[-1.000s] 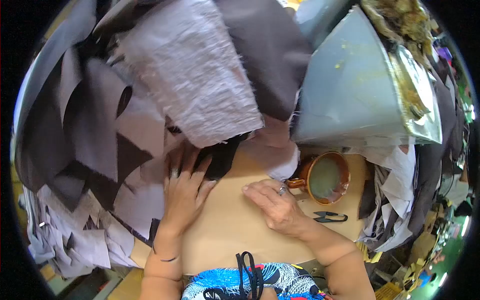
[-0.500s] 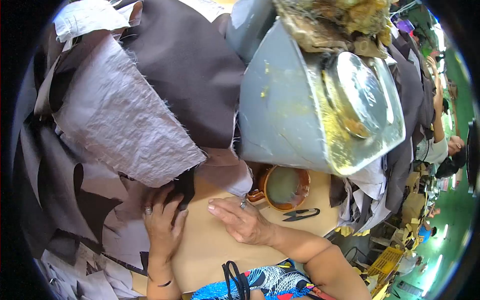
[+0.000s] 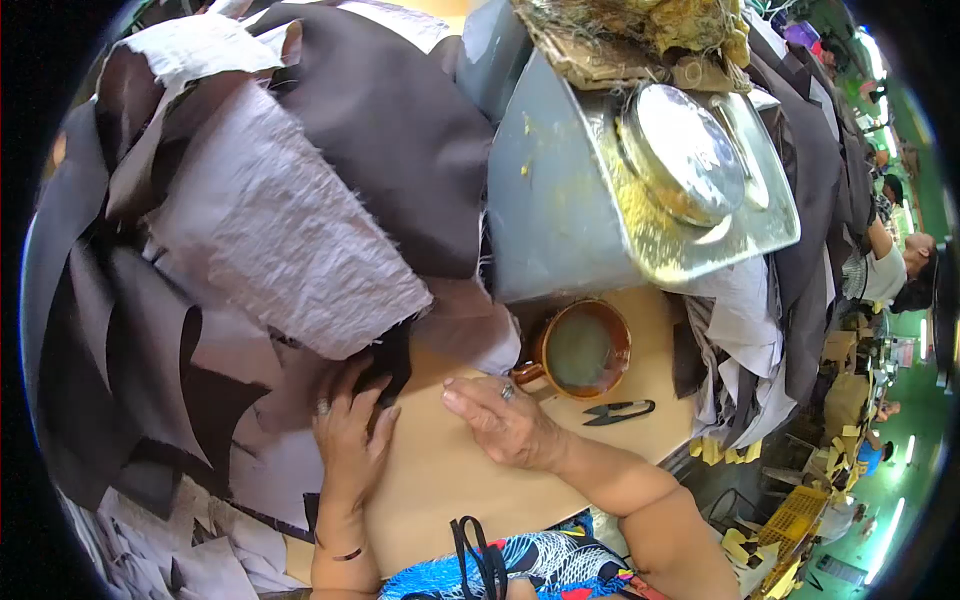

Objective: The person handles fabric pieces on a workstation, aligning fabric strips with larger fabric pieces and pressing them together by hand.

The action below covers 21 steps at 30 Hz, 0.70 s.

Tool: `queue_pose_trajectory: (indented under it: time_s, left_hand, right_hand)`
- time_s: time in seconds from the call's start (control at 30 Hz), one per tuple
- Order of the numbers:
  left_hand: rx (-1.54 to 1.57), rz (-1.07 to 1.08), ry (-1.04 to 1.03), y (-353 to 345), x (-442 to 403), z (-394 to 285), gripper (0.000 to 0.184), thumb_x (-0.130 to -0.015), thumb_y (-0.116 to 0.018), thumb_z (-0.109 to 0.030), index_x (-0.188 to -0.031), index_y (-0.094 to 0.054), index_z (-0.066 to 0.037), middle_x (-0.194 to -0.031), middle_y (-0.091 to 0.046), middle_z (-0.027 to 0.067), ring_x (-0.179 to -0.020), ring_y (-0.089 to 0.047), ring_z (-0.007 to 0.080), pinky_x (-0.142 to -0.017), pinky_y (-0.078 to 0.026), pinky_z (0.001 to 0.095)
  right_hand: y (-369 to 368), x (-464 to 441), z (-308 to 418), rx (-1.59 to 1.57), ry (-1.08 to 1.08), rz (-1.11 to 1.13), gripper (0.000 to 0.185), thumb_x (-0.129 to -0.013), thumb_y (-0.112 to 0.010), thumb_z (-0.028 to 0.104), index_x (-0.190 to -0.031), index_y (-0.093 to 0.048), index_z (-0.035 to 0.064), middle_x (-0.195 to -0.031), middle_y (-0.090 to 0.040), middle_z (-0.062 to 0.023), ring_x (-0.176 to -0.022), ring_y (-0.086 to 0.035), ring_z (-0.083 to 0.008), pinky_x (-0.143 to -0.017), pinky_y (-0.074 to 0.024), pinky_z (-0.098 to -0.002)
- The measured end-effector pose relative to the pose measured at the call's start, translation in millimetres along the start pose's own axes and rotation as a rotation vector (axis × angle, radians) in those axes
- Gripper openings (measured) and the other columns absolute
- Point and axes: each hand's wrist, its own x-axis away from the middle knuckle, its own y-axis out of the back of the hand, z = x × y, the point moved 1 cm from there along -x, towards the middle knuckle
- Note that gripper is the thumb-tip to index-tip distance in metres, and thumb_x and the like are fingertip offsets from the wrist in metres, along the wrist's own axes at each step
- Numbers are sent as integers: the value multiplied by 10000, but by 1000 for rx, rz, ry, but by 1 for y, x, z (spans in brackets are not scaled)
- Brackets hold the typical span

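My left hand lies with its fingers apart on the dark and mauve fabric pieces, its fingertips near the lower edge of a frayed pale fabric piece. To its right, my right hand rests over the tan tabletop, fingers bent and pressed together; whether anything is between them is too small to make out. Just beyond its ring stands a brown mug with cloudy liquid, its handle toward the hand. Small black thread snips lie right of the hand.
A grey metal box stands behind the mug, with a round shiny tin on it. Heaps of dark fabric surround the table. At the right are a yellow crate and a person in the distance.
The view has swung to the right, bringing more of the metal box's top and the room into sight. Both hands stay in nearly the same places on the table and fabric.
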Motion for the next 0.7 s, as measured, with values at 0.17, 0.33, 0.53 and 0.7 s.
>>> queue_pose_trajectory:
  time_s: [0.17, 0.33, 0.53, 0.7]
  left_hand:
    - [29, -42, -12, -3, 5, 4, 333, -738, -663, -174, -1062, -613, -119, -1232, -517, 65, -1189, -407, 301, -978, -310, 421]
    - [69, -62, -22, -2, 4, 4, 338, -750, -658, -192, -1076, -595, -129, -1239, -508, 44, -1193, -405, 282, -993, -286, 438]
    - [24, -118, -88, -5, 9, 3, 347, -791, -615, -198, -1128, -559, -135, -1275, -475, 57, -1205, -392, 276, -1005, -277, 450]
    - [-3, -73, -75, -5, 13, 3, 358, -812, -582, -217, -1149, -525, -108, -1287, -465, 74, -1207, -391, 291, -993, -299, 467]
  right_hand:
    - [-2, 0, 3, 79, 4, 34, 623, -707, -562, -9, -1307, -394, -5, -1172, -520, -180, -962, -546, -306, -850, -448, -400]
    - [-3, -1, 8, 122, -26, 40, 592, -702, -538, -48, -1279, -421, 9, -1124, -539, -186, -1008, -543, -331, -865, -439, -427]
    - [-6, -1, 12, 200, -7, -14, 592, -703, -514, -80, -1279, -405, 2, -1098, -540, -196, -999, -542, -350, -864, -440, -419]
    - [-7, -5, 21, 219, -61, 21, 544, -730, -519, -66, -1262, -424, 1, -1083, -549, -189, -987, -545, -332, -865, -432, -395]
